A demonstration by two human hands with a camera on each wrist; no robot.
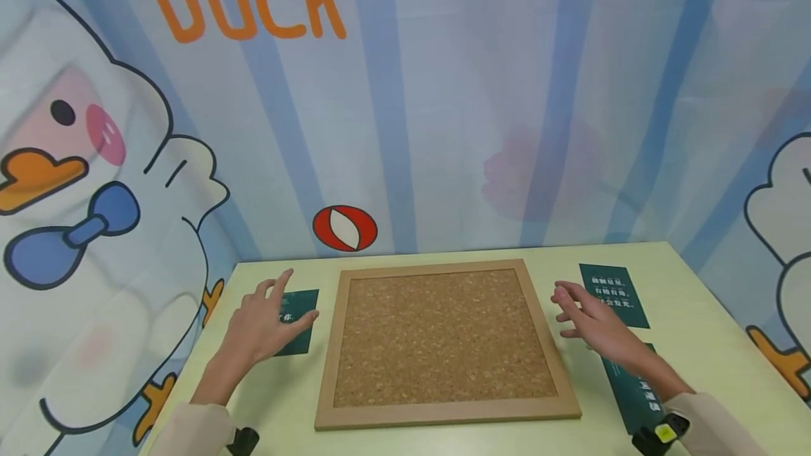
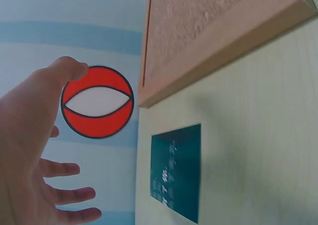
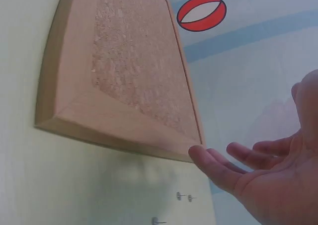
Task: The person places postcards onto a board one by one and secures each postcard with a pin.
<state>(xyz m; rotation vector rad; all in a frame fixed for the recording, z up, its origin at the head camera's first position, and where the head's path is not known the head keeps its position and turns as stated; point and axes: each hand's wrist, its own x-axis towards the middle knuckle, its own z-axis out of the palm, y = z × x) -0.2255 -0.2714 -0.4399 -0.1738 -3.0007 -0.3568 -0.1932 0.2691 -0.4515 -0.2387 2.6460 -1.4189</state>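
A cork board (image 1: 443, 336) in a wooden frame lies flat on the table, between the two hands. To its left, my left hand (image 1: 256, 322) hovers with fingers spread and nothing held, overlapping a dark green card (image 1: 300, 354) with white writing. On the other side, my right hand (image 1: 595, 322) is raised, palm turned inward, fingers loosely bent and holding nothing. Two more green cards lie by it: one at the back right (image 1: 617, 294), the other partly behind the right forearm (image 1: 633, 396). Small pushpins (image 3: 156, 221) rest on the table near the board in the right wrist view.
The pale yellow table (image 1: 716, 343) ends at the back against a blue striped curtain (image 1: 443, 90) printed with ducks, a red ball and the word DUCK. Similar printed cloth stands along the left and right sides. Each wrist wears a small dark strap device.
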